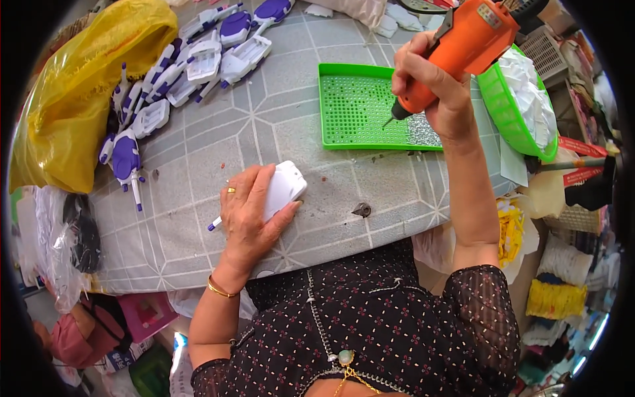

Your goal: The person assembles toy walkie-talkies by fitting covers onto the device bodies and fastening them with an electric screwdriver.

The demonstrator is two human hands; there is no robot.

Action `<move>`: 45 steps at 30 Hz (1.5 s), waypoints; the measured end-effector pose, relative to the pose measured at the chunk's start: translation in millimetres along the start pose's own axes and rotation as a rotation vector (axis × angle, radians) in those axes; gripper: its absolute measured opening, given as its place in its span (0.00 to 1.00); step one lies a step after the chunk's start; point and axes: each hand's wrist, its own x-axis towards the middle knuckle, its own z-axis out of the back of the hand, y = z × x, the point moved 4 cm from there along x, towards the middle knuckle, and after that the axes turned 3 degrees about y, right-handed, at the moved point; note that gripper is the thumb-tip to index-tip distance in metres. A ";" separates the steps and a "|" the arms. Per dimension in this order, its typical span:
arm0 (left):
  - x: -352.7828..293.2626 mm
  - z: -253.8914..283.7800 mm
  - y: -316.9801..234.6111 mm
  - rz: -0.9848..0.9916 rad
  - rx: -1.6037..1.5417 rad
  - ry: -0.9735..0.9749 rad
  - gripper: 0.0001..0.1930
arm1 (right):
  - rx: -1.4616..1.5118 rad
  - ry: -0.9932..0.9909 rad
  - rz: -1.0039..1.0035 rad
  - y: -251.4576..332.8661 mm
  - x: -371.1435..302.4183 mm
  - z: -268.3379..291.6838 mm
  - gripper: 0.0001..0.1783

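My left hand (pixel 248 205) is closed round a white plastic casing (pixel 284 188) that lies on the table; a thin white stem with a purple tip (pixel 213 224) pokes out on its left side. Higher up on the right, my right hand (pixel 436 83) grips an orange electric screwdriver (pixel 456 56). Its bit points down and left, above a shallow green perforated tray (pixel 354 135). Small silvery screws (pixel 423 130) are heaped in the tray's right end, partly hidden behind my wrist. I cannot tell whether the bit carries a screw.
Several white and purple plastic assemblies (pixel 198 59) are piled at the far left, beside a yellow bag (pixel 79 99). A green basket (pixel 546 149) of white pieces stands at right. A small dark object (pixel 362 210) lies near the table's front edge. Another person's arm (pixel 73 331) shows at lower left.
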 end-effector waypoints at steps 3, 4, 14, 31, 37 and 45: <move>1.8 0.7 0.1 0.000 -0.032 0.001 0.34 | 0.005 -0.076 0.044 -19.3 10.0 -3.9 0.09; 2.9 0.9 1.0 0.010 -0.034 0.001 0.34 | -0.053 -0.171 0.038 -22.9 12.2 -7.9 0.09; 6.9 -0.9 4.7 0.016 -0.039 0.018 0.35 | 0.092 -0.177 0.048 -52.0 24.9 -3.0 0.08; 5.5 -1.3 4.7 0.015 -0.039 -0.008 0.34 | 0.136 -0.128 0.100 -44.4 18.5 -3.1 0.08; 5.9 -2.7 6.8 0.027 -0.053 -0.019 0.32 | 0.332 0.145 0.105 -16.3 6.8 -39.5 0.09; 2.8 -3.2 8.9 0.013 -0.057 -0.033 0.32 | 0.421 0.423 0.060 -12.9 -15.7 -104.9 0.09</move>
